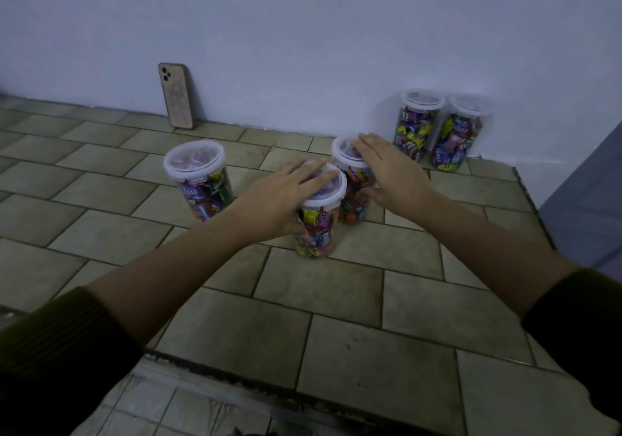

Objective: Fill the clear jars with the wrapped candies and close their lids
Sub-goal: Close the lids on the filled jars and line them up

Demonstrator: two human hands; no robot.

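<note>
On the tiled ledge (pixel 336 351), pressing flat on two upright, touching, candy-filled jars: left hand (pixel 286 193) atop the front jar (pixel 314 233), right hand (pixel 390 173) atop the rear jar (pixel 353 206), fingers straight, clasping nothing. Directly beneath each palm, lids (pixel 331 196); probably a straight-down push to seat them.

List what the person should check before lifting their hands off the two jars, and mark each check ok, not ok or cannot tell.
1. Front jar full of wrapped candies: ok.
2. Left hand lies flat on the front lid, which sits on the rim: ok.
3. Front lid clips latched: cannot tell.
4. Right hand rests on the rear jar, which has its lid on: ok.
5. Left jar filled and lidded: ok.
6. Left wall jar and right wall jar filled and lidded: ok.
</note>
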